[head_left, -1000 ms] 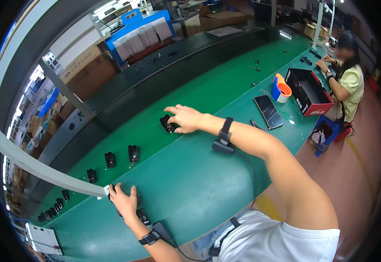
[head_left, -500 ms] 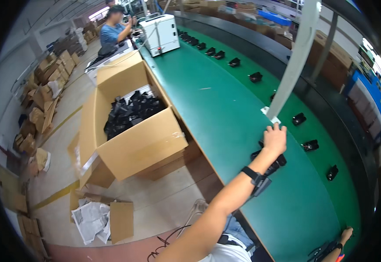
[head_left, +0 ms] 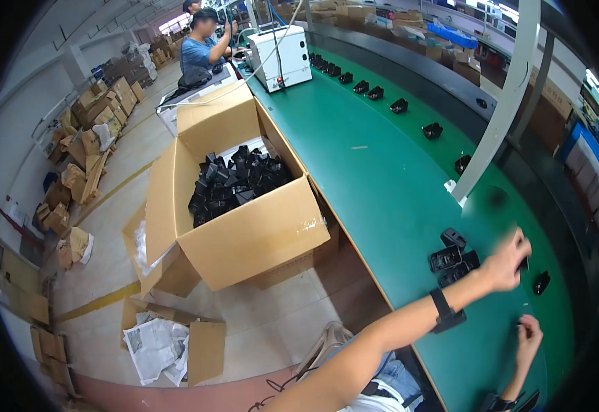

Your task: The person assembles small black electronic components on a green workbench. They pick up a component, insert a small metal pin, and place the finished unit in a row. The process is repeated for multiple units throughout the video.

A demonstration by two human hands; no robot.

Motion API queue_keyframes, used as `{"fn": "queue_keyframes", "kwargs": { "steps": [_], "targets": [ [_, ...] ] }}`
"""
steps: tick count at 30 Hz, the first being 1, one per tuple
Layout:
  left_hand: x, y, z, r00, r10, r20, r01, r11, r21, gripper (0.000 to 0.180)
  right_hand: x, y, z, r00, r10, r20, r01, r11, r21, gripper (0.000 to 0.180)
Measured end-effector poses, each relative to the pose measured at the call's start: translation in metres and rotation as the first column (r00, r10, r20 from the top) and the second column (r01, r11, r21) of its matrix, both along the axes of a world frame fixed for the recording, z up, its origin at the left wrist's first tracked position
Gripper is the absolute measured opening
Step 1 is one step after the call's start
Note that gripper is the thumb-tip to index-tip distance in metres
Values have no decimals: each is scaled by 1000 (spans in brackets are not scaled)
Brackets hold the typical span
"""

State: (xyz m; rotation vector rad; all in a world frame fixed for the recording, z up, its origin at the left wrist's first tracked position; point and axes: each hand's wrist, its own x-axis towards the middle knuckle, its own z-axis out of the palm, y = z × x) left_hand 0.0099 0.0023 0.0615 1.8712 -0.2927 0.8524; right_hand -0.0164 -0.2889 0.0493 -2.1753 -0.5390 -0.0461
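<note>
My left hand (head_left: 507, 262) reaches out over the green table (head_left: 382, 178), blurred by motion, just right of a small cluster of flat black parts (head_left: 450, 259). A dark bit shows at its fingertips; whether it grips it is unclear. It wears a black wristband. My right hand (head_left: 529, 340) rests lower right on the table with fingers loosely extended and nothing visibly in it. One more black part (head_left: 541, 281) lies between the hands. A large open cardboard box (head_left: 258, 237) beside the table holds several black parts (head_left: 234, 182).
A slanted white post (head_left: 502, 103) rises from the table. A row of black parts (head_left: 399, 105) runs along the far side toward a white machine (head_left: 282, 58). A person in a blue shirt (head_left: 203, 48) works there. Cardboard and newspaper (head_left: 155, 347) lie on the floor.
The view has swung further left and down toward the box. My left hand has dropped from the post's label to the cluster of black parts; my right hand stays low on the table.
</note>
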Motion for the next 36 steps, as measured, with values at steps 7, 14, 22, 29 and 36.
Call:
{"fn": "queue_keyframes", "kwargs": {
  "steps": [7, 14, 22, 29, 36],
  "targets": [
    [-18, -76, -61, 887, -358, -293, 423, 884, 200, 29, -27, 52, -24, 987, -137, 87, 144, 987, -76, 17],
    [-20, -76, -73, 907, -350, -234, 400, 890, 220, 41, -31, 48, -22, 958, -152, 244, 184, 976, -114, 21],
    [-28, -64, -57, 819, -467, -332, 541, 822, 177, 54, -38, 55, -20, 962, -168, 217, 195, 974, -110, 31],
    [-28, -59, -46, 730, -572, -374, 632, 774, 48, 55, -32, 33, -38, 954, -274, -117, 297, 915, 275, 27],
    [-31, -59, -50, 695, -630, -346, 666, 746, -19, 49, -30, 26, -43, 933, -254, -255, 351, 801, 486, 21]
  ]
}}
